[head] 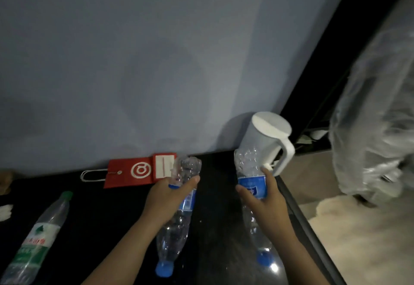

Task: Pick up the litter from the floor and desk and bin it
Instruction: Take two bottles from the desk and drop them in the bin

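Note:
My left hand (167,201) grips a clear crushed plastic bottle (177,228) with a blue label, its blue cap pointing down toward me. My right hand (264,201) grips a second clear bottle (248,166) of the same kind, also cap down. Both are held just above the black desk (107,217). A third bottle (38,235) with a green cap and green-white label lies on the desk at the left. A clear plastic bag (376,128) hangs at the right, beyond the desk's edge.
A flat red paper bag (136,171) with a white handle lies against the grey wall. A white lidded jug (268,137) stands at the desk's back right corner, just behind the right bottle. White crumpled paper (5,212) sits at the far left. Pale floor shows on the right.

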Available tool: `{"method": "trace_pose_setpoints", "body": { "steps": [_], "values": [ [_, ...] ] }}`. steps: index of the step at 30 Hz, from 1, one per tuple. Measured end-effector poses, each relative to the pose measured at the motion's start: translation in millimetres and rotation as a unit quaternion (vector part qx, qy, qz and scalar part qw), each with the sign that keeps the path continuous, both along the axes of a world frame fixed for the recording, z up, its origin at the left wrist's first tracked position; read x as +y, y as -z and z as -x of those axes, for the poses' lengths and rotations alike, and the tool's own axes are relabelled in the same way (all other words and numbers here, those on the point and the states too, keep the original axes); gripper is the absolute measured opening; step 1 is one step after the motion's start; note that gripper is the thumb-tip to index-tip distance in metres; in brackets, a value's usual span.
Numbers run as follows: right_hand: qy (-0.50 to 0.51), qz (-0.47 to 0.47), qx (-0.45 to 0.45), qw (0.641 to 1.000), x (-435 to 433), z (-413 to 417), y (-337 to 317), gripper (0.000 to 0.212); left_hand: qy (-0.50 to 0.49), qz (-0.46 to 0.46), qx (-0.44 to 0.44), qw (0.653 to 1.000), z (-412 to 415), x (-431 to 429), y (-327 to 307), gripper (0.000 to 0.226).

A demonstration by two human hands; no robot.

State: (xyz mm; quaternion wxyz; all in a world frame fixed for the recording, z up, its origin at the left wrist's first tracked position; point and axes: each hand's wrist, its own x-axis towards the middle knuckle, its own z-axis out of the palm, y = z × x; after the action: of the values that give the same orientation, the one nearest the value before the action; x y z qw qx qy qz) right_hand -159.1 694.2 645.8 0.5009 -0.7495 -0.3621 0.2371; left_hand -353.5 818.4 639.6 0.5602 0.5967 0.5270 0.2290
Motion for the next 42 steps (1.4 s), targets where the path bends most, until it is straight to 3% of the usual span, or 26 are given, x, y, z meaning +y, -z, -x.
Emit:
{"method": "trace_pose_setpoints", "body": {
  "steps": [8,13,18,20,22,29,36,42],
  "values": [
    [0.141,-0.093,-0.037,0.985,-115,-76,-60,0.058,0.109,-0.006,-0.088,0.990,-120,-79,-66,0.067],
    [0.229,-0.129,-0.063,0.963,-213,-142,-88,0.066,0.234,0.001,-0.142,0.962,-218,-156,-99,0.076],
    [0.328,-0.136,-0.097,0.930,-339,-213,-109,0.065,0.311,0.017,-0.218,0.925,-326,-268,-115,0.064],
    [0.352,-0.128,-0.104,0.921,-388,-237,-114,0.075,0.332,0.016,-0.241,0.912,-363,-311,-118,0.055],
    [0.374,-0.121,-0.108,0.913,-431,-259,-120,0.082,0.348,-0.006,-0.244,0.905,-396,-348,-118,0.044],
    [0.439,-0.143,-0.104,0.881,-539,-335,-125,0.064,0.388,-0.019,-0.247,0.888,-492,-433,-121,0.044],
    [0.467,-0.110,-0.097,0.872,-586,-438,-103,0.065,0.426,-0.045,-0.231,0.874,-606,-479,-112,0.061],
    [0.502,-0.082,-0.077,0.858,-616,-555,-113,0.062,0.420,-0.057,-0.214,0.880,-738,-507,-104,0.055]
  ]
}}
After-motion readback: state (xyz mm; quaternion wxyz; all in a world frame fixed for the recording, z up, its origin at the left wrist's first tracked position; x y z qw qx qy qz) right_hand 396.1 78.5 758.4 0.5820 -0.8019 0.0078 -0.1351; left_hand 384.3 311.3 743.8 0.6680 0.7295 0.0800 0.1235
